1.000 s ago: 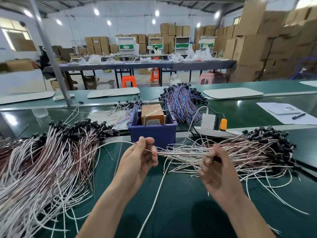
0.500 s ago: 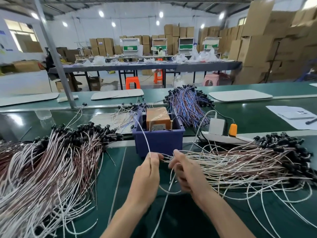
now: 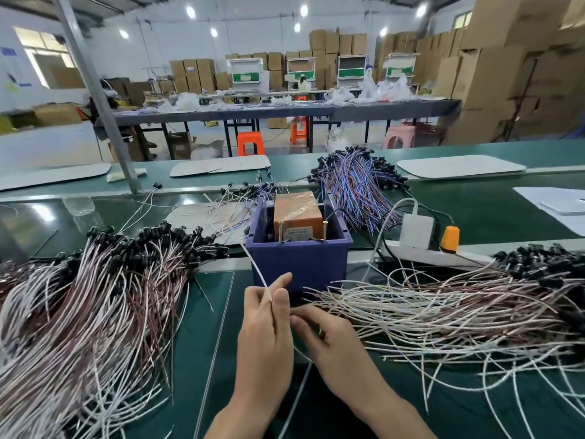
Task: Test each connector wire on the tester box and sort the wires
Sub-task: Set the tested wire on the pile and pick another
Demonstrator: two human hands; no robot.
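Left hand point(image 3: 262, 327) pinches the white wire point(image 3: 258, 277), which angles up toward the tester box point(image 3: 297, 217). Right hand point(image 3: 335, 340) pinches it just beside. Guide your ends squarely onto the brass posts point(image 3: 280, 231), clear of the right pile point(image 3: 443, 312).

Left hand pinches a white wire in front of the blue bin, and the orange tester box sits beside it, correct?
Not beside: the head view shows the orange tester box inside the blue bin. The left hand does pinch a white wire.
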